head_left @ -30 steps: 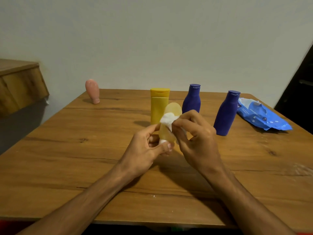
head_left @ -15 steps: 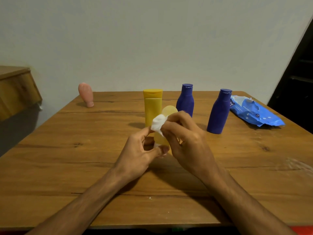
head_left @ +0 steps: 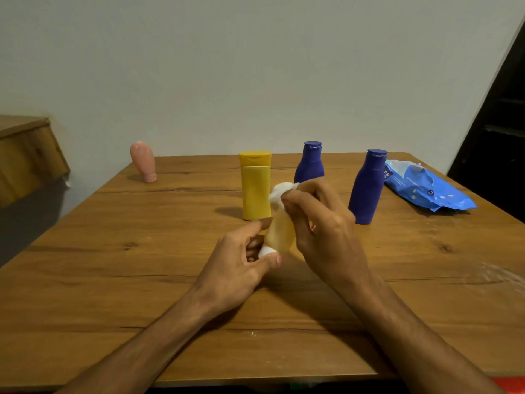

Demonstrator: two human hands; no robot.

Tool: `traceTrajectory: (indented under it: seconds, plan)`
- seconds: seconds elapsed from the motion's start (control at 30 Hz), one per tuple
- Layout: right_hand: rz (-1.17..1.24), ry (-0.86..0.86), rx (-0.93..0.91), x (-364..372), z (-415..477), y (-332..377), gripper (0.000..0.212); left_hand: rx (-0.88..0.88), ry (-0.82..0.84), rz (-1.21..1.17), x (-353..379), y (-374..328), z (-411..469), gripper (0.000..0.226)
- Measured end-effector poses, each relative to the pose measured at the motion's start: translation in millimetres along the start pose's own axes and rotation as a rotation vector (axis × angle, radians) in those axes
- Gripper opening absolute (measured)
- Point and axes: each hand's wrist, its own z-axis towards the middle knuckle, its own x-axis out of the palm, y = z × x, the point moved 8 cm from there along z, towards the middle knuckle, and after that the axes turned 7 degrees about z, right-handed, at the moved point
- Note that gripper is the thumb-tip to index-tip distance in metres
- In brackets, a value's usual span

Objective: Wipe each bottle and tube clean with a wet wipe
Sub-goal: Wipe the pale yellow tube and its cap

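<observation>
A: Table layout?
B: Lone tube stands far left, well apart from the rest. Centre bottle is mid-table. Far bottle is behind it to the right, and right bottle is further right and nearer. Wipes pack lies just right of that, by the far right corner.
A: Hands?
B: Just near of the centre bottle. Left hand holds the held tube by its lower end. Right hand, beside it, pinches the wipe on the tube's top. Cabinet sits off the table's left edge.
</observation>
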Motion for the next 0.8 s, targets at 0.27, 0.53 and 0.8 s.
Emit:
traceTrajectory:
  seconds: [0.27,0.53,0.8]
  plan:
    - [-0.006,0.192,-0.087,16,-4,21,0.034,0.014,-0.018,0.046,-4,-1,1,0.044]
    - [-0.074,-0.022,0.015,-1,-2,1,0.020,0.000,-0.003,0.019,-1,-1,-1,0.050]
    - [-0.030,0.181,-0.022,13,-2,11,0.032,-0.006,-0.027,0.004,-5,0,1,0.049]
